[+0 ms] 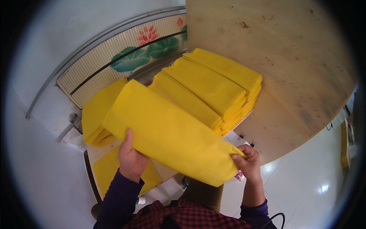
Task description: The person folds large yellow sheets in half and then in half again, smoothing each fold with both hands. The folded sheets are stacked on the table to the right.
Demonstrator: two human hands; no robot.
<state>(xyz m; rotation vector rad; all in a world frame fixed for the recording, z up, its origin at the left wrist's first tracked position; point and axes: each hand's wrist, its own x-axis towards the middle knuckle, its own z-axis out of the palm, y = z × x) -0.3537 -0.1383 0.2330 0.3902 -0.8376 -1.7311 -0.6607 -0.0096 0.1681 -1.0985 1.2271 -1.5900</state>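
Note:
A long folded piece of yellow cloth (167, 129), perhaps non-woven fabric, stretches between my two hands in front of my body. My left hand (132, 157) grips its lower left edge, with the thumb on top and the fingers hidden beneath. At the right end my right hand (248, 162) pinches a gathered corner between thumb and fingers. Just beyond the held piece, stacks of similar folded yellow cloth (209, 86) lie side by side. More yellow cloth (99, 114) is heaped at the left, and a flat yellow piece (103, 171) lies below it, partly behind my left arm.
A round wooden tabletop (297, 76) with dark stains extends to the far right. Behind the stacks stands a slatted backrest (91, 76) with a painted lotus and a metal rail. Pale floor tiles (297, 187) show at the lower right.

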